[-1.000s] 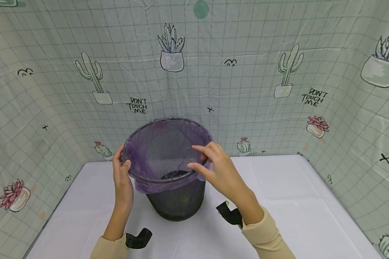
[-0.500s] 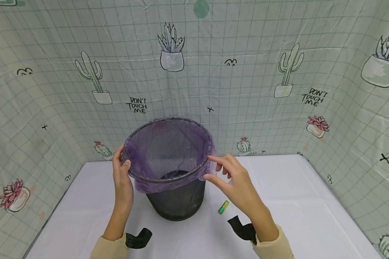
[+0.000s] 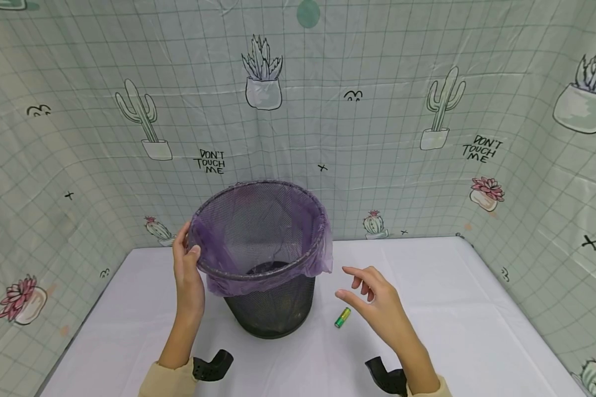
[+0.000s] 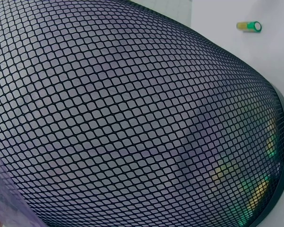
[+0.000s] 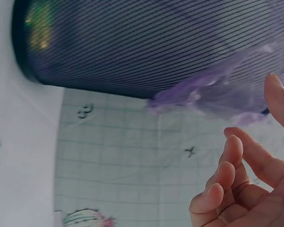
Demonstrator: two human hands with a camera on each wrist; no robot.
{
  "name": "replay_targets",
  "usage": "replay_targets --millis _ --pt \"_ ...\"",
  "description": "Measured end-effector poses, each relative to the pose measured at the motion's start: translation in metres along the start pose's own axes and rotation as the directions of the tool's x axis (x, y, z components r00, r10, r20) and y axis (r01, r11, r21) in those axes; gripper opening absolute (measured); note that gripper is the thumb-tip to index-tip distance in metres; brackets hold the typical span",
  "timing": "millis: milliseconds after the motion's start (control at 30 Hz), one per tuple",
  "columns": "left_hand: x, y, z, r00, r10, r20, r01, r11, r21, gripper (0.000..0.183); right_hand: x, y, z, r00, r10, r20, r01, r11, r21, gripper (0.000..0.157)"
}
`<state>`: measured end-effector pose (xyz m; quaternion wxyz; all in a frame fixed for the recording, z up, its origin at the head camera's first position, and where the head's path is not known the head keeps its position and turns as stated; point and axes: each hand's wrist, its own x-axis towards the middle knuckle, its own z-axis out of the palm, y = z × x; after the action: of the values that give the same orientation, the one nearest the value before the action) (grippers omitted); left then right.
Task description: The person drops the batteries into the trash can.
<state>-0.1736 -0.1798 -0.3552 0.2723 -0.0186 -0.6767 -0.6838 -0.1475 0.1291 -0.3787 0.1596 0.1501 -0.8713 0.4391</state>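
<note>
A black mesh wastebasket (image 3: 273, 317) stands on the white table in the head view, tilted a little toward me. Its purple bin liner (image 3: 258, 285) is folded out over the rim. At the rim's left side my left hand (image 3: 189, 275) grips the edge, thumb on top. My right hand (image 3: 384, 311) hovers right of the wastebasket, holding nothing, with thumb and bent fingers apart. Just below its thumb lies a green-and-yellow battery (image 3: 342, 317) on the table. Through the mesh in the left wrist view, green-and-yellow things (image 4: 258, 194) show blurred at the bottom.
White cloth (image 3: 452, 314) covers the table. A grid-patterned curtain (image 3: 298, 132) with cactus drawings hangs behind and at both sides. Black wrist mounts (image 3: 212, 366) stick out from both forearms.
My right hand has come out of the wastebasket's mouth, past the rim, and moved down to the right. The battery on the table has come into sight. My left hand stays put.
</note>
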Motion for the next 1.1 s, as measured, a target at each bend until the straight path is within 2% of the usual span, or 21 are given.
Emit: replay_targets --millis 133,267,533,1100 --pt "0.000 -0.001 0.001 1.000 0.000 -0.002 0.000 1.000 0.001 0.054 -0.007 0.020 0.009 0.998 0.056 0.021 -0.056 0.998 0.002 0.040" --pt "0.000 -0.001 0.001 1.000 0.002 -0.001 -0.002 1.000 0.001 0.054 -0.010 0.039 0.018 0.988 0.132 0.082 -0.133 0.991 0.007 0.040" --pt "-0.001 0.001 0.001 1.000 0.004 0.003 -0.004 1.000 -0.004 0.054 -0.017 0.064 0.032 0.936 0.263 0.235 -0.270 0.963 -0.002 0.045" --pt "0.000 0.000 0.001 1.000 0.001 -0.001 -0.001 1.000 -0.004 0.054 -0.028 0.096 0.047 0.882 0.262 0.392 -0.275 0.961 -0.023 0.045"
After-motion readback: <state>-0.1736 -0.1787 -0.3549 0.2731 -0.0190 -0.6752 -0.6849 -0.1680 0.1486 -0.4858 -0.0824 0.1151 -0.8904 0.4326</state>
